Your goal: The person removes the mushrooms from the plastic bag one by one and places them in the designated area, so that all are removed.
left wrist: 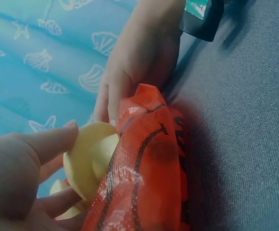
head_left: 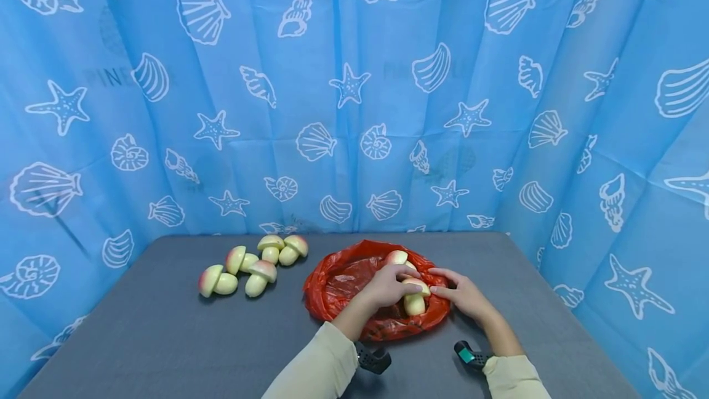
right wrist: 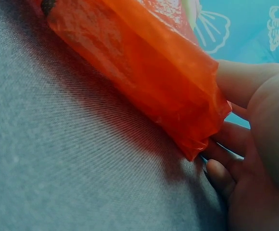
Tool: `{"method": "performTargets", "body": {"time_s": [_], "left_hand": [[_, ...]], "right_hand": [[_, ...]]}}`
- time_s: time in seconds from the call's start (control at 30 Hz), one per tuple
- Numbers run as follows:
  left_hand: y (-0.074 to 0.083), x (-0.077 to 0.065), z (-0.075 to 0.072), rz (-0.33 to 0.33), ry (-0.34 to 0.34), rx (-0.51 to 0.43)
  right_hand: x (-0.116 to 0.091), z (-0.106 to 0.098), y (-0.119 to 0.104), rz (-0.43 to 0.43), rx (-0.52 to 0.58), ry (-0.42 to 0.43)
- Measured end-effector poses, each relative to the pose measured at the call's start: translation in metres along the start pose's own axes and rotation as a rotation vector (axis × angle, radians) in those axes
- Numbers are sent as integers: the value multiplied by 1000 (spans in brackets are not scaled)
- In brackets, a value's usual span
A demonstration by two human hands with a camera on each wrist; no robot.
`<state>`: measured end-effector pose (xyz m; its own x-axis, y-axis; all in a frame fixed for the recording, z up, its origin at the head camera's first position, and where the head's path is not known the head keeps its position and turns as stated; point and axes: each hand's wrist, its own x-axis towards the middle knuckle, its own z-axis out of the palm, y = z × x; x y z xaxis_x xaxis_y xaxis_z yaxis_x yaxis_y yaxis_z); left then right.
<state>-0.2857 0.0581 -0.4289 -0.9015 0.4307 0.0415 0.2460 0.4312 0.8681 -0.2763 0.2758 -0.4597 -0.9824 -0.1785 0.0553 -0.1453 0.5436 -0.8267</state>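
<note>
A red plastic bag (head_left: 319, 291) lies on the table with its mouth spread wide and its rim rolled into a ring. My left hand (head_left: 386, 286) reaches over it and holds a pale yellow toy mushroom (head_left: 414, 305) by the cap, at the right side inside the bag. In the left wrist view the thumb lies on the edge of that mushroom's cap (left wrist: 84, 144). Just behind it in the bag is a second mushroom (head_left: 396, 257), partly hidden by the left hand. My right hand (head_left: 468, 296) grips the bag's right rim, thumb and fingers on either side of the plastic (right wrist: 197, 106).
Several more toy mushrooms with pink-tinged caps (head_left: 210, 280) lie grouped on the grey table (head_left: 166, 337), left of the bag. A blue curtain (head_left: 354, 109) with white shell prints hangs behind the table and along the right side. Dark bands (head_left: 373, 359) are on both wrists.
</note>
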Motion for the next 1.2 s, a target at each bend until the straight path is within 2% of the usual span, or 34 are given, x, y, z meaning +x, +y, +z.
{"method": "performTargets", "body": {"time_s": [0.33, 0.57, 0.87, 1.0, 1.2], "left_hand": [[9, -10, -16, 64, -7, -13], [10, -19, -29, 51, 3, -82], [14, -40, -54, 88, 54, -144], [9, -45, -66, 147, 62, -188], [-8, -57, -91, 191, 86, -254]], "right_hand": [[0, -1, 0, -15, -1, 4], [1, 0, -1, 13, 12, 4], [0, 2, -2, 48, 7, 5], [0, 2, -2, 45, 9, 8], [0, 2, -2, 34, 2, 7]]}}
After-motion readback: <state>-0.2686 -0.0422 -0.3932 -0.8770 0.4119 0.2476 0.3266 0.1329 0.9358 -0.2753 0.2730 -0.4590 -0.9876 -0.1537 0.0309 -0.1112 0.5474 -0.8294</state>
